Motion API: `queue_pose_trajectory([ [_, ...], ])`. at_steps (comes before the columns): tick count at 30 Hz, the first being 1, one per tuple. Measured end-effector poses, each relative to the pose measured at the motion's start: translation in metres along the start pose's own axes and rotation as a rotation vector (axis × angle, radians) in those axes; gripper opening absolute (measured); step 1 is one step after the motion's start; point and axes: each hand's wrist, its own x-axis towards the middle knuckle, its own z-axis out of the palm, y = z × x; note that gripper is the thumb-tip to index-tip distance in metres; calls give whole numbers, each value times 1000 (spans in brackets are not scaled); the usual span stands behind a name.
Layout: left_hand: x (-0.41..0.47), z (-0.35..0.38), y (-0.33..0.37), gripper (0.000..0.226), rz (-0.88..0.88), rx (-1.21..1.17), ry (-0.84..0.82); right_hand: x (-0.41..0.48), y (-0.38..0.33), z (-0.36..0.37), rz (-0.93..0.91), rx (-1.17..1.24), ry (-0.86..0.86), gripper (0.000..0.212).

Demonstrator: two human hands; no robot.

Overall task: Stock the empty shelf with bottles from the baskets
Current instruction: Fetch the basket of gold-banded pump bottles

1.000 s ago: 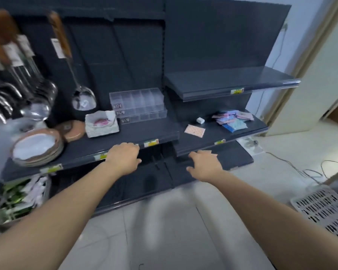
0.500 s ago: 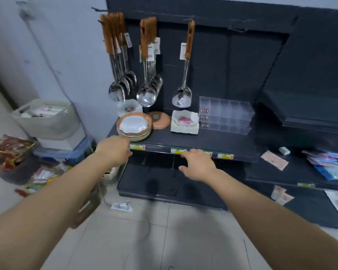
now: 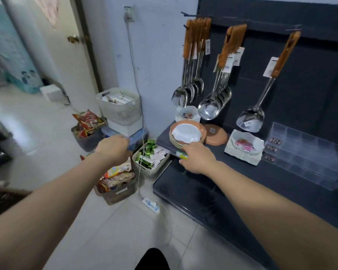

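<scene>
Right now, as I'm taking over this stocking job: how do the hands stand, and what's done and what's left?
Left hand: loosely curled, holding nothing I can see, above the floor baskets.
Right hand: open, empty, at the front edge of the plate shelf.
Bottles: none in view; the baskets show only packets and snack bags.
Done: nothing; there are no bottles on the bottom shelf.
Left: find the bottles and move them all to the shelf.

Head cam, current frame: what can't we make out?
All head view:
- left hand: fingers hidden behind its own back; grip cannot be told.
- white basket: contents too small and blurred; bottles or not, unclear.
- shelf: cut off by the right edge.
- clear organiser: labels blurred, unreadable.
</scene>
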Motion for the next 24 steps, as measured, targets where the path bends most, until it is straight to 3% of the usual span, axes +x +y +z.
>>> queue_pose_trajectory([
  [11,29,2,-79,31,-179,28,18,110,-58,-9,-179,-54,-27,41],
  [24,145,1,-257,33,-245,14,36,318,-186,-28,-203,-110,-45,50],
])
